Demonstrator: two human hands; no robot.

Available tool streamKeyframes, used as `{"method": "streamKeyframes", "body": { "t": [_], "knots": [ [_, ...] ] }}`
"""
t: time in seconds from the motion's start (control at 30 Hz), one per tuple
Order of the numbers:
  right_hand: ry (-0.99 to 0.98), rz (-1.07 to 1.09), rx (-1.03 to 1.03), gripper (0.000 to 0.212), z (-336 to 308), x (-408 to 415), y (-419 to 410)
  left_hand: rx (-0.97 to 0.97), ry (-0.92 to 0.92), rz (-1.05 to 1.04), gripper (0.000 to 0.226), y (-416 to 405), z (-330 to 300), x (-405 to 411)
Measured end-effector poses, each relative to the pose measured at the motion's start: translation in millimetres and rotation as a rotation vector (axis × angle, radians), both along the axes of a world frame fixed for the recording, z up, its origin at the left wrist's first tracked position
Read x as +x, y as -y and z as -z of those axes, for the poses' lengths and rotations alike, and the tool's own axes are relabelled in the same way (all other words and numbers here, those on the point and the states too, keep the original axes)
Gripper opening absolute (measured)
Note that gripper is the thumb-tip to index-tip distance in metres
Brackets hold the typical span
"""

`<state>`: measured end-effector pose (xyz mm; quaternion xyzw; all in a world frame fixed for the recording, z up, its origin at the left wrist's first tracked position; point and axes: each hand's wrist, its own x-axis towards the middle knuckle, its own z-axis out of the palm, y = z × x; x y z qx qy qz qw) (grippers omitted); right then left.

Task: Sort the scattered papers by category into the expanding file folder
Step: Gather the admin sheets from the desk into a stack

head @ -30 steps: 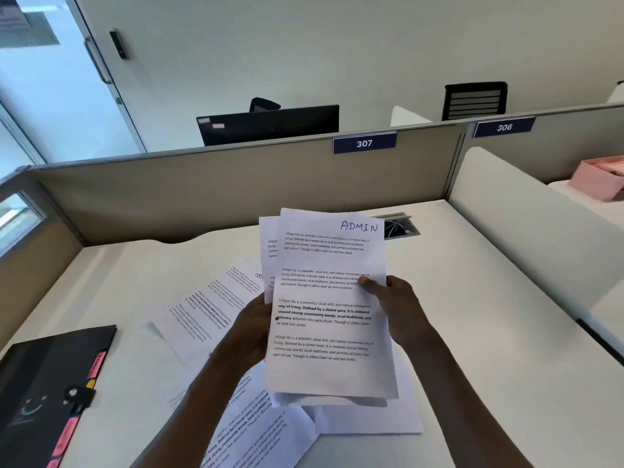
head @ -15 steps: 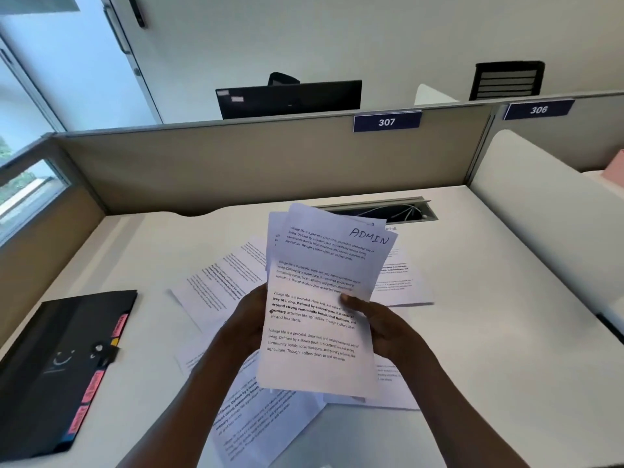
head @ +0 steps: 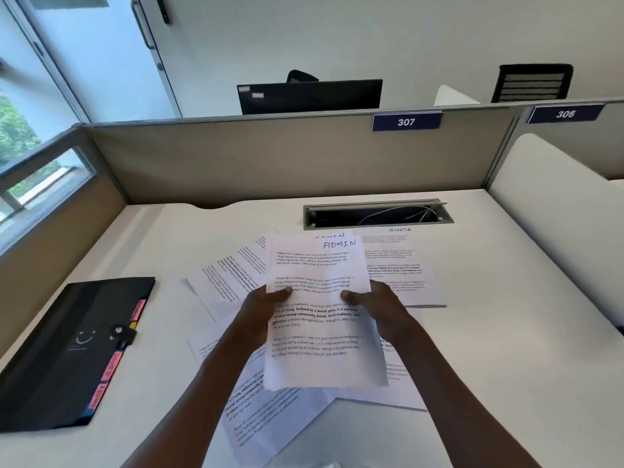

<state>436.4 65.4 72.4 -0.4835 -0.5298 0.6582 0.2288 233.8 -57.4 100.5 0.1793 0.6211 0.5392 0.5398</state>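
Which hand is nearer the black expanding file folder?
Left. The left hand grips the left edge of the ADMIN sheets, on the side facing the folder at the desk's left. The right hand holds their right edge, farther away.

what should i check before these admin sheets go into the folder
1. Both hands hold the stack: left hand and right hand grip the ADMIN sheets at each side. Ok.
2. Top sheet's category readable: ADMIN handwritten at the top. Ok.
3. Every held sheet is ADMIN: the one behind shows only partial lettering. Cannot tell.
4. Expanding file folder open to receive: it lies flat and closed at left. Not ok.
5. ADMIN tab located: pink tabs show, wording blurred. Cannot tell.
6. Other categories kept apart: the SPORTS sheet lies on the desk, separate. Ok.
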Motion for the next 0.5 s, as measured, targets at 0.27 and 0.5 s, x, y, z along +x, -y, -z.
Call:
{"method": "streamKeyframes", "body": {
  "t": [0.27,0.5],
  "knots": [
    [0.623,-0.154,0.156,0.042,36,2,7,-0.305,-0.289,0.238,0.027,13,30,-6],
    [0.373,0.118,0.57,0.018,-22,-8,11,0.048,-0.761,-0.066,0.016,-3,-11,14]
  ]
}}
